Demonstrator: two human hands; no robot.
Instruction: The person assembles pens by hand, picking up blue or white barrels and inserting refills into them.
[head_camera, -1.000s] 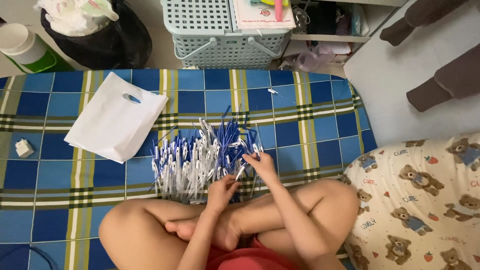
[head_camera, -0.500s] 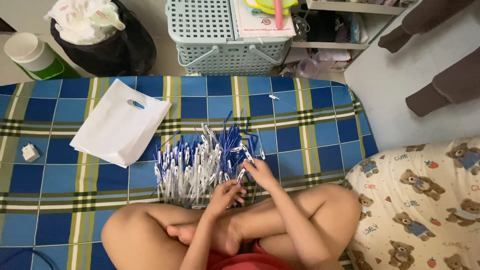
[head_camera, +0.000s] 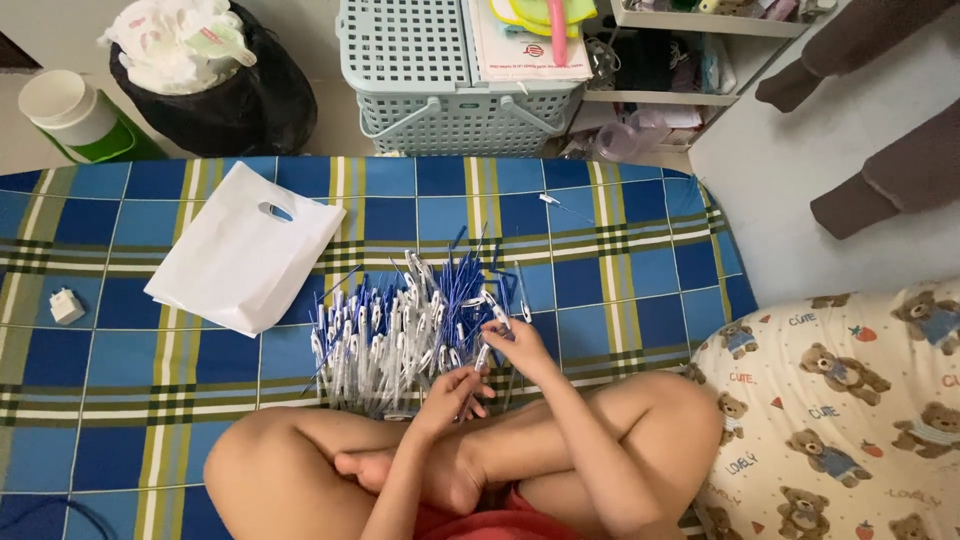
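A heap of blue and white pens lies on a blue, green and white checked mat in front of my crossed legs. My left hand rests at the near edge of the heap, fingers curled around one pen. My right hand sits just right of it at the heap's right side, fingers pinched on a pen part. The two hands are close together, almost touching. A flat white plastic bag with a cut-out handle lies on the mat to the left of the heap.
A pale grey-blue plastic basket stands beyond the mat's far edge, a black bin bag and a green and white jug left of it. A small white block lies far left. A bear-print cushion sits at my right.
The view has tilted slightly, so the mat sits lower in frame. Both hands stay at the heap's near right side, with only small finger movements.
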